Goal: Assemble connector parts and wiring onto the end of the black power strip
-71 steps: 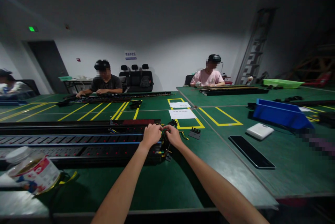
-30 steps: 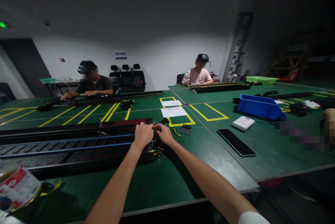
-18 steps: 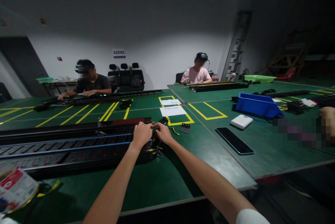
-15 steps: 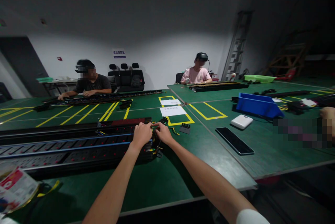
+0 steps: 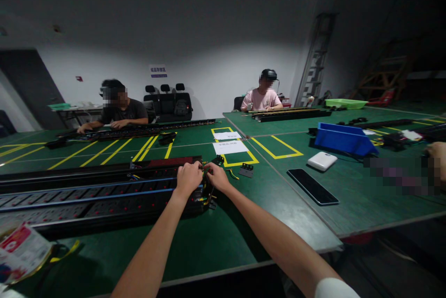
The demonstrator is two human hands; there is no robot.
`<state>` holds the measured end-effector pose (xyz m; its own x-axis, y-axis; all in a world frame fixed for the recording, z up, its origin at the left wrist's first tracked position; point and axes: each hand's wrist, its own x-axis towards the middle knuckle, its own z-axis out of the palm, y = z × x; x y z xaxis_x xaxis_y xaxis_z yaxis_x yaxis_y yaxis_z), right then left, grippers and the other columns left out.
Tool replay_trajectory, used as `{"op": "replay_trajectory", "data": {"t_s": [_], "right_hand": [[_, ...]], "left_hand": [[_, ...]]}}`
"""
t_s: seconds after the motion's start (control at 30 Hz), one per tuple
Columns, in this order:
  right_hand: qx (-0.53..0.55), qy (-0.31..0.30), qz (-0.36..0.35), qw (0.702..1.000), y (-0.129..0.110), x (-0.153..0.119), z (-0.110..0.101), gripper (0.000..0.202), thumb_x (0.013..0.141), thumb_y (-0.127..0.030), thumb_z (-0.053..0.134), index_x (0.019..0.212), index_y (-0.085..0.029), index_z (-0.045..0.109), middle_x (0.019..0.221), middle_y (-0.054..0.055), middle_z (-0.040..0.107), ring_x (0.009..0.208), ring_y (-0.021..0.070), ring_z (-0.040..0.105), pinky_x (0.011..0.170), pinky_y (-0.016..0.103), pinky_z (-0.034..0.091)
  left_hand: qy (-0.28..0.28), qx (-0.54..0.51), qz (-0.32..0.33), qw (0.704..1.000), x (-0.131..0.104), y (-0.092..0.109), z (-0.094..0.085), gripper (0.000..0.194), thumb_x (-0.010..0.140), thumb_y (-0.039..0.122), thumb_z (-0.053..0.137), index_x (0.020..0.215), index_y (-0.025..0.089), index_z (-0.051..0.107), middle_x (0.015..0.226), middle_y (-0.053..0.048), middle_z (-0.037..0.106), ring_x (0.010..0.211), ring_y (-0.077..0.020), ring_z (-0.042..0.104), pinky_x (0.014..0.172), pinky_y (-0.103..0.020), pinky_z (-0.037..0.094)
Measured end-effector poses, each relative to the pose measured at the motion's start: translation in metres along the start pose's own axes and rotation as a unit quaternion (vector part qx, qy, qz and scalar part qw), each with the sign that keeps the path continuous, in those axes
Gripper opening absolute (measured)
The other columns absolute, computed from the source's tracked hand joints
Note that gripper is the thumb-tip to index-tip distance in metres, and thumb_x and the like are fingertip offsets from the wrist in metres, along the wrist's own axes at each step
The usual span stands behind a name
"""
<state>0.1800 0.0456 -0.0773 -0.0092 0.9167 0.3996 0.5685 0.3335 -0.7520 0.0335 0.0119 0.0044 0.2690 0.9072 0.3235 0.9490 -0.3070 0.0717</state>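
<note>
Long black power strips (image 5: pixel 139 204) with rows of sockets and small red parts lie side by side on the left of the green table. At their right ends, my left hand (image 5: pixel 189 179) bends over the rear strip with its fingers drawn together. My right hand (image 5: pixel 218 177) meets it from the right, thumb and forefinger pinched close to the left fingertips. What the fingers hold is too small and hidden to make out. Short coloured wires (image 5: pixel 201 200) stick out of the front strip's end, just below my hands. A dark grey bracket-like piece (image 5: pixel 246 171) lies right of them.
Paper sheets (image 5: pixel 230 147) lie beyond my hands. To the right are a phone (image 5: pixel 312 186), a white box-shaped device (image 5: pixel 322 161) and a blue bin (image 5: pixel 343 140). A printed container (image 5: pixel 24 251) stands front left. Two people sit across the table; another person's hand shows far right.
My two hands stay at the strip's end, with only a slight shift of the fingers. Nothing else has visibly moved on the table.
</note>
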Motion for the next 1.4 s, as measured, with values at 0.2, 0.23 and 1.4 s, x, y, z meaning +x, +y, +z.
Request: {"op": "replay_trajectory", "data": {"t_s": [0.2,0.23,1.4], "right_hand": [[-0.003,0.002,-0.004,1.000,0.001,0.001,0.001,0.037,0.075,-0.011,0.055,0.103,-0.025,0.075,0.078,0.000,0.071,0.071,0.0183,0.062,0.070,0.026,0.047],[-0.002,0.004,-0.005,1.000,0.001,0.002,0.001,0.038,0.075,-0.011,0.054,0.103,-0.024,0.075,0.079,0.000,0.072,0.072,0.0187,0.063,0.071,0.027,0.048],[0.005,-0.035,-0.021,0.999,-0.006,0.002,-0.008,0.040,0.074,-0.010,0.052,0.102,-0.022,0.079,0.074,0.000,0.069,0.066,0.0157,0.056,0.064,0.023,0.038]], "left_hand": [[-0.013,-0.029,0.024,0.999,0.003,-0.006,0.003,0.037,0.090,0.014,0.043,0.116,0.024,0.067,0.106,-0.009,0.073,0.110,-0.0260,0.062,0.095,-0.038,0.045],[-0.015,-0.040,0.027,0.999,0.003,-0.007,0.003,0.039,0.088,0.011,0.042,0.115,0.025,0.067,0.106,-0.008,0.073,0.110,-0.0252,0.062,0.095,-0.038,0.045],[0.013,-0.076,0.070,0.995,0.004,-0.014,0.008,0.028,0.087,0.014,0.044,0.089,0.022,0.071,0.091,-0.006,0.072,0.095,-0.0220,0.066,0.090,-0.032,0.047]]}}
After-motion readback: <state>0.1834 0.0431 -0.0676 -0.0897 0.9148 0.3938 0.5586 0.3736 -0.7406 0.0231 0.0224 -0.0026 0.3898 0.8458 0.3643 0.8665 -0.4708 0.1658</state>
